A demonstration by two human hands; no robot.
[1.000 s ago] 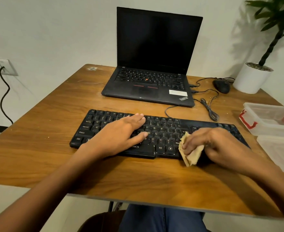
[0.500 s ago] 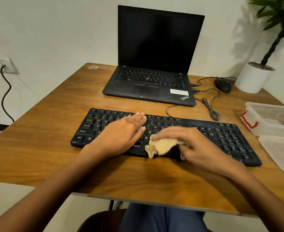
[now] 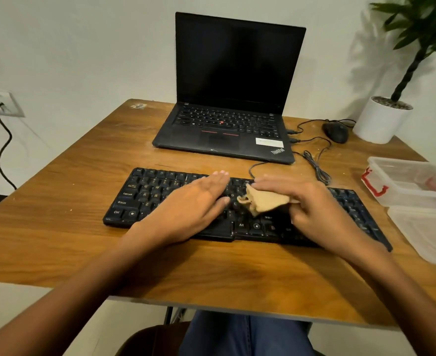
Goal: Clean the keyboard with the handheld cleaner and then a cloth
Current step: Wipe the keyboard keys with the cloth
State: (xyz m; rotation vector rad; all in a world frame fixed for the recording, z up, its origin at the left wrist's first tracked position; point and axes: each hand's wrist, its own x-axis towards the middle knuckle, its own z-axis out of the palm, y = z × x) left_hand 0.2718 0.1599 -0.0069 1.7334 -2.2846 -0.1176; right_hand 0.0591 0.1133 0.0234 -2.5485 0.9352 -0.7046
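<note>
A black keyboard [image 3: 145,191] lies across the middle of the wooden table [image 3: 83,247]. My left hand [image 3: 188,206] rests flat on its left half, fingers straight. My right hand [image 3: 312,204] grips a crumpled tan cloth [image 3: 265,200] and presses it on the keys just right of the keyboard's centre, close to my left fingertips. The keys under both hands are hidden. No handheld cleaner shows in view.
An open black laptop [image 3: 227,129] stands behind the keyboard, with cables [image 3: 317,165] and a black mouse [image 3: 336,132] to its right. A potted plant [image 3: 381,119] fills the back right corner. Two clear plastic containers [image 3: 412,181] sit at the right edge.
My right hand has swept the cloth from the keyboard's right front leftward, then up onto the middle key rows. My left hand has stayed flat on the left half.
</note>
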